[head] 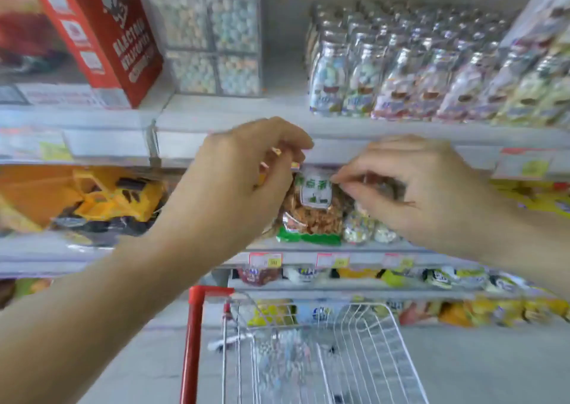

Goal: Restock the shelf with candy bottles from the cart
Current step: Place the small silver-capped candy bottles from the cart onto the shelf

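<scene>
My left hand (246, 175) is raised in front of the middle shelf, fingers curled round a small item (279, 152) with pink and orange edges; most of it is hidden. My right hand (410, 191) hovers beside it, fingers curled and fingertips together near the top of a green-labelled snack bag (314, 209). Blur hides whether it holds anything. Rows of candy bottles (398, 77) with silver caps and pastel sweets fill the right of the upper shelf (234, 117). The wire cart (364, 342) with a red handle stands below, its contents blurred.
A red carton (101, 33) and clear boxes of sweets (212, 40) stand on the upper shelf at left. A yellow toy truck (114, 197) sits on the middle shelf. Small pastel candy packs (367, 228) lie under my right hand. Lower shelves hold snack bags (447, 277).
</scene>
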`<state>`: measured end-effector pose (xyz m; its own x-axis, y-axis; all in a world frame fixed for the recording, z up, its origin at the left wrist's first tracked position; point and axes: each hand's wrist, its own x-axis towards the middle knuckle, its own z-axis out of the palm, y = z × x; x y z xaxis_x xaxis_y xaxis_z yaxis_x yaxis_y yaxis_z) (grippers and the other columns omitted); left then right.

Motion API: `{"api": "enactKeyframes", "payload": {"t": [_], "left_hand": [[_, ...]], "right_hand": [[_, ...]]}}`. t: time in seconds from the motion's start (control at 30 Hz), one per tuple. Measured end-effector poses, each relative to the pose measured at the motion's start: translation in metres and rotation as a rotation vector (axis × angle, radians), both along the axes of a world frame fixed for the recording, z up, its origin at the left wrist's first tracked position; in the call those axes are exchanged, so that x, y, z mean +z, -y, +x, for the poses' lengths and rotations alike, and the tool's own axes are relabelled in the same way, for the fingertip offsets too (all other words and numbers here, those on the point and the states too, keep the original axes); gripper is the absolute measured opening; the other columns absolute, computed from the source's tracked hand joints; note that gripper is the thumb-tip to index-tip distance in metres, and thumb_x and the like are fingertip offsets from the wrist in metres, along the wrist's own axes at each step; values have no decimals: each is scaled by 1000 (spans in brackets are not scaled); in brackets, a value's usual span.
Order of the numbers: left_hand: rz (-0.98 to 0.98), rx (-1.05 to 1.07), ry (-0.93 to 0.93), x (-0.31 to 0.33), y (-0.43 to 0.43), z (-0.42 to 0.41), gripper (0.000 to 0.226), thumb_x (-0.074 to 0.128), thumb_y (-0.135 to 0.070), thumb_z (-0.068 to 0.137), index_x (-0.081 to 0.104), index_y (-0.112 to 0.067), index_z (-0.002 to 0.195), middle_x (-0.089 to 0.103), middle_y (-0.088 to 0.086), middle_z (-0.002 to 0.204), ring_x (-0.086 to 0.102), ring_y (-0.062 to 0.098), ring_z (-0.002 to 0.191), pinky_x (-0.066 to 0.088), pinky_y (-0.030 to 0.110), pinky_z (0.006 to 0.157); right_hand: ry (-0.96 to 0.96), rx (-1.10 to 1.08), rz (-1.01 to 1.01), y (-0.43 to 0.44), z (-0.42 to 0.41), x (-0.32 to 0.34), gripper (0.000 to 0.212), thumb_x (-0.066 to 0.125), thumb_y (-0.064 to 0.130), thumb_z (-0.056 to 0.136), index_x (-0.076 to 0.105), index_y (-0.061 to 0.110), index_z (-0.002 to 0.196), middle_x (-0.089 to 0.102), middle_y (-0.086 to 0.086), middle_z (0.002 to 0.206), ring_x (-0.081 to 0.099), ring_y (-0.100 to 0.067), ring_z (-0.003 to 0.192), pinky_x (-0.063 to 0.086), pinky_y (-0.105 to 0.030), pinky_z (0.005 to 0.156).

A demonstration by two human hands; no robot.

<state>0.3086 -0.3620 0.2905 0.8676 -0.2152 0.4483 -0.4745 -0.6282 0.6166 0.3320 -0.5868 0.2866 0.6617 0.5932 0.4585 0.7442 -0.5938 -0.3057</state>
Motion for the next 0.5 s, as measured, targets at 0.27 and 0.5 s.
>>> {"api": "enactKeyframes", "payload": {"t": [0.27, 0.5], "left_hand": [[149, 29, -402, -166, -12, -59, 22, 49, -26, 92, 65, -34, 104, 66, -17, 97, 62, 9, 82, 54, 37, 73], [279, 199, -1034, -336, 19, -66, 35, 45, -18, 96, 59, -34, 123, 65, -4, 120, 63, 18, 96, 50, 26, 82]], "right_hand": [[-527, -83, -174, -16, -49, -190, 18, 56, 34, 88, 71, 35, 97, 59, 29, 81, 53, 1, 70, 47, -26, 65], [-975, -221, -370, 2, -47, -362, 24, 58, 26, 95, 69, 26, 116, 57, 27, 83, 55, 3, 76, 48, -25, 78]]}}
